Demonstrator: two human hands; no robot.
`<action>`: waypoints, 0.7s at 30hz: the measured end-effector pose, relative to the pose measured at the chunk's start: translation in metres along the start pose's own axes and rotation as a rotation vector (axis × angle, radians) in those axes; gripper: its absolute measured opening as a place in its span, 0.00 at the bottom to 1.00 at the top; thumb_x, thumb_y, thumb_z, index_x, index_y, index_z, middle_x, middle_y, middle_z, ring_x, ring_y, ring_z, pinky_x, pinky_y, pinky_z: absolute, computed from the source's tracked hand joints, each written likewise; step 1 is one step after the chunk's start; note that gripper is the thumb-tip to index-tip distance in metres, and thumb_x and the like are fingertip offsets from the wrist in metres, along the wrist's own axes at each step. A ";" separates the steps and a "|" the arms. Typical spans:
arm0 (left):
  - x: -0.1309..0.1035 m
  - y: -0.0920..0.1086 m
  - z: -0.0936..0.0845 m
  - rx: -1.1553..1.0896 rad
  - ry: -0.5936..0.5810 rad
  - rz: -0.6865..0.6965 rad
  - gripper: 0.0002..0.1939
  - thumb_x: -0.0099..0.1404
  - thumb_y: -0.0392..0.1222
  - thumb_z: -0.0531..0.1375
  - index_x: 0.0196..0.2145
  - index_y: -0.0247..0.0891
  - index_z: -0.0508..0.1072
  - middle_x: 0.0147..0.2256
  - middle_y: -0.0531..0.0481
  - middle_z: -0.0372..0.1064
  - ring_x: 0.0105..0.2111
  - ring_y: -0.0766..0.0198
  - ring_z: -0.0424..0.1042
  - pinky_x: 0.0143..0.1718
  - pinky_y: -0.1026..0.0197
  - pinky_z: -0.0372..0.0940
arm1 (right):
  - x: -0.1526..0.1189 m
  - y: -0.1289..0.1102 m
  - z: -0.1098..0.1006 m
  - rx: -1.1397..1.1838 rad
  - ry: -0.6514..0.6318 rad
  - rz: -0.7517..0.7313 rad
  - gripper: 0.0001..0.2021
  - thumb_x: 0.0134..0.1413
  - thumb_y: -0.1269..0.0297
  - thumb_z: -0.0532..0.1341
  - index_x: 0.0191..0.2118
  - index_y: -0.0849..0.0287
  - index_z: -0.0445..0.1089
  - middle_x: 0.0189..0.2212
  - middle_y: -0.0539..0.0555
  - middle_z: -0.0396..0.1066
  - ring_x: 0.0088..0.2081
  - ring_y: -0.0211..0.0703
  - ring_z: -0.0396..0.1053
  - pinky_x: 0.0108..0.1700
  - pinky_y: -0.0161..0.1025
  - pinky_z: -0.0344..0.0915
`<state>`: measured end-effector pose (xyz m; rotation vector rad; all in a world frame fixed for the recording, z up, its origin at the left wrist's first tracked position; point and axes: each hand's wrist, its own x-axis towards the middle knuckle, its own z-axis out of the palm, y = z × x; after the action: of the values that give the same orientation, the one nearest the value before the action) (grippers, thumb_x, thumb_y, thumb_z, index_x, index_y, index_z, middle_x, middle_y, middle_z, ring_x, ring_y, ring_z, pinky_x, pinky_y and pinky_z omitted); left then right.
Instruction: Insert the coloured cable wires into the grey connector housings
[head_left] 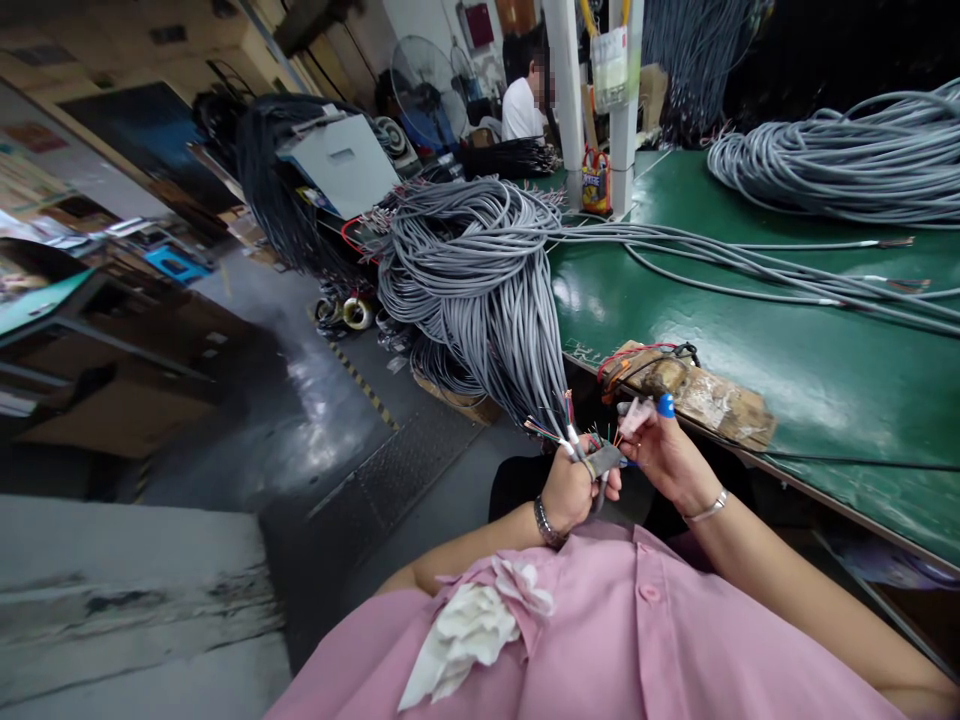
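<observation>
In the head view my left hand is closed around the end of a grey cable, in front of my waist. Thin coloured wires fan out of the stripped end. Close by on the right, my right hand pinches at these wires, its fingertips pressed together. One of its digits wears a blue finger cot, and a pale wrapping covers another. More stripped cable ends with white sleeves stand just beyond my left hand. Exactly which wire lies between the right fingertips is too small to tell.
A big bundle of grey cables hangs over the edge of the green table. A worn wooden block with wires lies at the near edge. Another cable coil rests at the back right. A person sits beyond the posts.
</observation>
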<state>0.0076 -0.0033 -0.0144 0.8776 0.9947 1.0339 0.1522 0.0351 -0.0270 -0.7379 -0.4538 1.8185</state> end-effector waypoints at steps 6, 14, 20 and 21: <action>-0.010 0.003 -0.011 0.144 -0.067 -0.037 0.17 0.57 0.51 0.62 0.25 0.33 0.67 0.18 0.50 0.68 0.14 0.69 0.66 0.13 0.70 0.49 | -0.012 -0.014 -0.017 -0.211 -0.243 0.256 0.23 0.50 0.42 0.60 0.35 0.60 0.74 0.30 0.55 0.72 0.29 0.37 0.67 0.31 0.34 0.66; -0.012 0.007 -0.011 0.350 -0.260 -0.094 0.15 0.54 0.48 0.64 0.26 0.33 0.69 0.19 0.49 0.70 0.18 0.67 0.67 0.21 0.65 0.63 | -0.027 -0.021 0.000 -0.775 -0.366 0.120 0.14 0.48 0.54 0.66 0.30 0.63 0.72 0.21 0.50 0.71 0.24 0.36 0.66 0.30 0.35 0.63; -0.008 0.010 -0.011 0.369 -0.246 -0.148 0.17 0.55 0.51 0.62 0.21 0.32 0.70 0.17 0.48 0.68 0.16 0.69 0.65 0.17 0.68 0.55 | -0.037 -0.026 0.001 -0.941 -0.319 -0.093 0.14 0.51 0.54 0.64 0.32 0.61 0.73 0.27 0.51 0.73 0.29 0.40 0.68 0.34 0.37 0.63; -0.007 0.009 -0.011 0.333 -0.208 -0.143 0.18 0.56 0.52 0.61 0.22 0.32 0.70 0.17 0.48 0.68 0.15 0.69 0.65 0.15 0.69 0.53 | -0.038 -0.027 -0.002 -0.941 -0.295 -0.121 0.13 0.50 0.54 0.64 0.32 0.61 0.73 0.28 0.51 0.73 0.30 0.40 0.68 0.35 0.36 0.63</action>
<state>-0.0067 -0.0063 -0.0074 1.1433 1.0512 0.6496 0.1812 0.0090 -0.0015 -1.0226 -1.5699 1.5501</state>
